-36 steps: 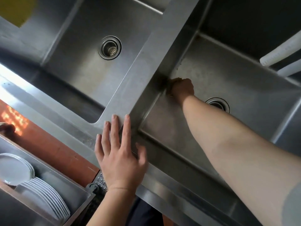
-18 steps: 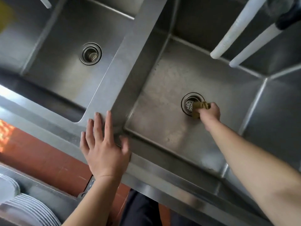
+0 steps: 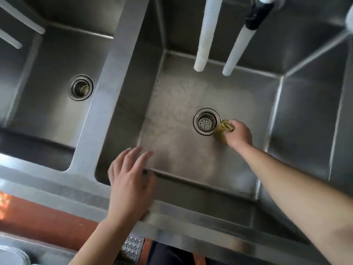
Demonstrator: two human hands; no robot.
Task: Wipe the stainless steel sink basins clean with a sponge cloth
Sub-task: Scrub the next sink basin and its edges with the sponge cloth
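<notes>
So the right hand (image 3: 239,135), clenched round the sponge cloth (image 3: 223,129), has slid from the divider corner to beside the drain (image 3: 206,121) — floor's getting covered — left hand (image 3: 129,180) flat, lifted off the divider.

Most of the yellow sponge cloth (image 3: 223,129) was hidden inside the right hand (image 3: 239,135). The left hand (image 3: 128,181) was motion-blurred. Plates (image 3: 13,256), possibly stacked, and the dark-collared hose (image 3: 241,39) were cut off by the frame.
</notes>
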